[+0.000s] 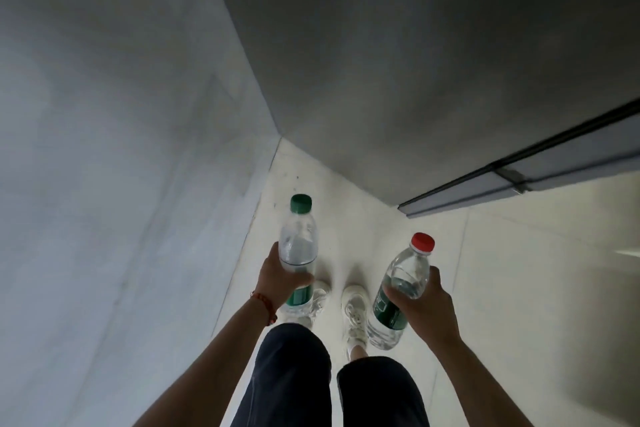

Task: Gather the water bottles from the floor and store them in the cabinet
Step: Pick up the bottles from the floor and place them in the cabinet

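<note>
- I have my left hand (pixel 282 279) clamped around the middle of a clear plastic water bottle with a green cap (pixel 298 253), held upright above the pale tiled floor (pixel 519 270).
- My right hand (pixel 424 305) is wrapped around a second clear plastic bottle with a red cap (pixel 398 291), which tilts slightly, cap leaning to the right.
- Both bottles are off the floor and well apart from each other, above my white shoes (pixel 353 312).
- Just ahead is a grey panel (pixel 415 62) with a dark edge rail (pixel 519 166); I judge it to be the cabinet, though no open compartment shows.
- To do this carry well, I keep both grips firm at the label band and the bottles upright.
- With both hands full, I would likely need to free one for a door.
</note>
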Demonstrator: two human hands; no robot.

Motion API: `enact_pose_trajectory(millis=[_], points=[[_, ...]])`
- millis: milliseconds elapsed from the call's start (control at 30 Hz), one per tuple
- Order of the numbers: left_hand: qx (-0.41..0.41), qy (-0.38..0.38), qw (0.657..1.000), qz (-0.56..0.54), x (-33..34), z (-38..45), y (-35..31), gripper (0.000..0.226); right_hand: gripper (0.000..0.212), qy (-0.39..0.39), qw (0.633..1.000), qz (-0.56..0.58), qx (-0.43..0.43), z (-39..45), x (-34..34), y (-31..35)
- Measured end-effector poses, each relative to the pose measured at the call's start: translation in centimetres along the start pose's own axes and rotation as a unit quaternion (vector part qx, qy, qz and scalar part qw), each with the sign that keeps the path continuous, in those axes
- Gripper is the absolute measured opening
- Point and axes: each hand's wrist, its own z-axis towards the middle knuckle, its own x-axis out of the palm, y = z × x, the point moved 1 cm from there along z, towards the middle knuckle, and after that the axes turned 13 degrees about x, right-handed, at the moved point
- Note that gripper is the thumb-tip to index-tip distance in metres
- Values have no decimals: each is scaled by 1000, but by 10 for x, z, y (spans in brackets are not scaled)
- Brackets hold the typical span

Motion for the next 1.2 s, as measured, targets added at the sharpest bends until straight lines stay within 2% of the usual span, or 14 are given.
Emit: enact_pose_trajectory(millis=[67, 267, 533, 833, 1000, 1200], points=[[6, 30, 999, 12, -9, -12, -10, 60, 51, -14, 999, 32, 16, -21, -10, -4], [57, 98, 988, 101, -33, -40, -48, 69, 60, -76, 989, 120, 50, -82, -39, -20], [150, 201, 949, 191, -16, -80, -106, 83, 61, -154, 941, 269, 135, -156, -74, -79], [205, 307, 901, 227, 90, -152, -146, 64, 49, -231, 856, 388, 251, -241, -93, -211], [218, 351, 872, 261, 172, -201, -149, 62, 54, -255, 810, 432, 302, -263, -101, -299], [240, 351, 856, 296, 257, -251, -149, 62, 59, -249, 793, 451, 326, -265, -128, -378]])
